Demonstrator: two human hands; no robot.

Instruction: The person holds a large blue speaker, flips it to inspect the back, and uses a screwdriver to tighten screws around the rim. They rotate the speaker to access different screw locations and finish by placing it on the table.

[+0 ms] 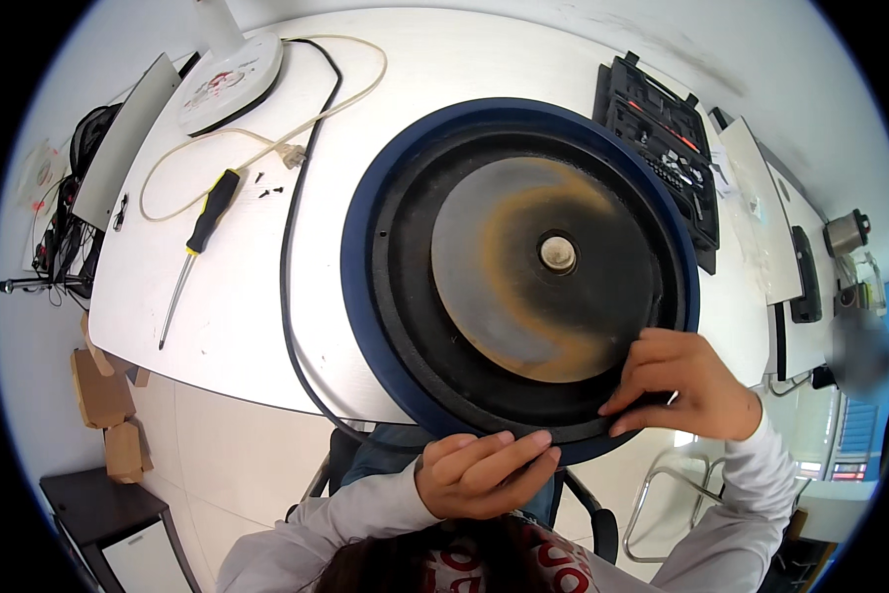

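The left hand (489, 476) curls at the near rim of the round blue housing (356, 267), the right hand (683, 383) bending its fingertips to the near-right edge; whether either grips is unclear. The housing sits on the white table (237, 326), between black cable (285, 277) and open toolbox (662, 133).

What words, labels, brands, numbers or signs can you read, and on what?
Shirt: large red letters, partly cut off; not copied here.
White stand base: red print, too small to read.
Paper on left wall: faint marks, too blurred to read.
Blue-rimmed round housing: no text visible.
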